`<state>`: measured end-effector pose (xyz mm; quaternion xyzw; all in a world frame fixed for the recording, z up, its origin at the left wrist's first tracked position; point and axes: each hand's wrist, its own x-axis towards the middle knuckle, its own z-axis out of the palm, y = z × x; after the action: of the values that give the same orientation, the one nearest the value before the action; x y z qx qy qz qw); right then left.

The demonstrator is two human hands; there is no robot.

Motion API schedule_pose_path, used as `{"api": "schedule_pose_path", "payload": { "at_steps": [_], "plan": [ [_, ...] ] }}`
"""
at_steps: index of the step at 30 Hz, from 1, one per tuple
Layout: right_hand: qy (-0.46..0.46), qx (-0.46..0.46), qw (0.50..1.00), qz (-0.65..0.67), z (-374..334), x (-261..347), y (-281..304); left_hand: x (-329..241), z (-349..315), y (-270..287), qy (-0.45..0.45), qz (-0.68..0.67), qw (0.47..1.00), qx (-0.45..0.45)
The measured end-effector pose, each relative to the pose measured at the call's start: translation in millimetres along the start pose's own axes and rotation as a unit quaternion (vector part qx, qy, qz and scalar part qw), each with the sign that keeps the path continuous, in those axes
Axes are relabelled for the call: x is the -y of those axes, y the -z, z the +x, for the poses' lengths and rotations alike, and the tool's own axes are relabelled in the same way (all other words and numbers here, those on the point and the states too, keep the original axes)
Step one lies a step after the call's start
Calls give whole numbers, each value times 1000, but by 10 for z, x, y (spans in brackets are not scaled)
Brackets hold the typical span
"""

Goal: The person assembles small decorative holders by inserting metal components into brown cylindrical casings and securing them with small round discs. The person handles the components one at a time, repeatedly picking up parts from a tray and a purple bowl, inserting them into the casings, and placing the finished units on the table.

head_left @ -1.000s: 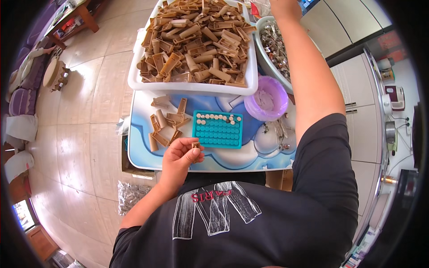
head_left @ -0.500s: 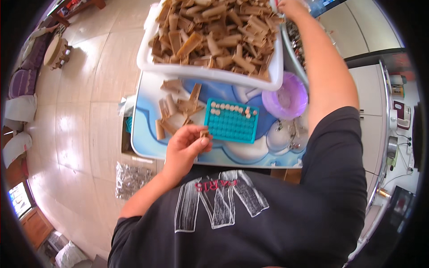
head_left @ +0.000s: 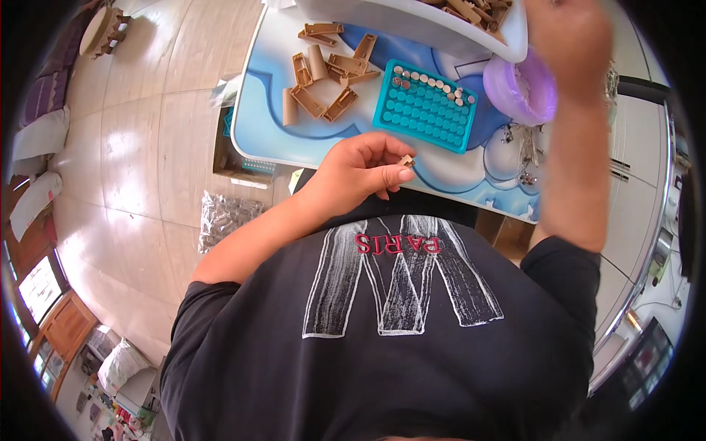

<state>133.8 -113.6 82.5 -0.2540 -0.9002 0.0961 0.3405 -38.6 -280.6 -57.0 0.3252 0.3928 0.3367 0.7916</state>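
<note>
My left hand (head_left: 368, 167) is closed in a pinch at the table's near edge, holding a small brown plastic piece (head_left: 407, 160) between thumb and fingers. Just beyond it lies a teal tray (head_left: 426, 121) of round pockets, with small round silvery pieces (head_left: 423, 78) in its far rows. My right hand (head_left: 573, 48) is raised at the upper right, smeared by motion, so its fingers cannot be read. Beneath that arm sits a purple bowl (head_left: 507, 92). Several brown hollow plastic pieces (head_left: 318, 64) lie loose to the left of the tray.
A white tub (head_left: 412, 26) with more brown pieces stands at the far side of the blue-and-white table (head_left: 265, 88). Small metal parts (head_left: 528, 151) lie near the bowl. A silvery plastic bag (head_left: 224, 219) and an open box (head_left: 246, 165) are left of the table.
My right hand has come back from beyond the tub toward me. The view has tilted, so the table sits higher. My left hand still pinches the brown piece.
</note>
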Motion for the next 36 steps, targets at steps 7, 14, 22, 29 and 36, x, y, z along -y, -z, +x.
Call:
{"api": "schedule_pose_path", "payload": {
  "at_steps": [7,14,22,29,36],
  "plan": [
    [25,177,982,-65,-762,348,-1296,55,-51,-34,15,40,998,53],
    [-12,178,978,-106,-814,422,-1532,98,-123,31,5,46,997,62],
    [-117,15,993,2,-1021,251,-1016,59,-135,-17,24,62,997,33],
    [-350,-92,932,29,-1799,314,-389,37,-75,-21,21,35,999,-11],
    [-327,-9,906,-267,-2326,245,-239,72,31,-125,31,39,999,3]
  ]
}}
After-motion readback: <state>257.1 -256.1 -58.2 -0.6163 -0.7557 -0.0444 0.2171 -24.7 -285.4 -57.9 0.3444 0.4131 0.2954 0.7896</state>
